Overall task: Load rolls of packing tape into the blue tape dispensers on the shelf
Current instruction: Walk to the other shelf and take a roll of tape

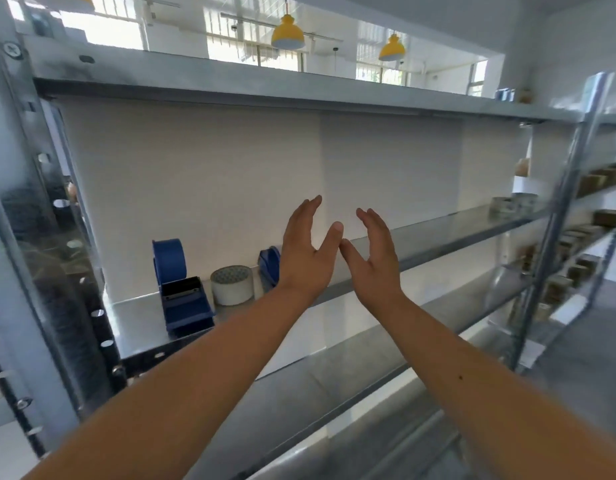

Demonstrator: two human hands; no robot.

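Left hand (305, 252) & right hand (376, 258) were raised before the shelf (438, 237), both spread, holding nothing. Behind, L to R: blue dispenser (182, 289), tape roll (232, 285) just beside it, 2nd dispenser (269, 268) partly hidden by left hand.

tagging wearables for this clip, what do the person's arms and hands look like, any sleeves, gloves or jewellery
Both forearms are bare as far as the frame shows, with no sleeves in view. The left hand and right hand wear no gloves, and no rings, watch or bracelet are visible. A small dark mark sits on the right forearm.
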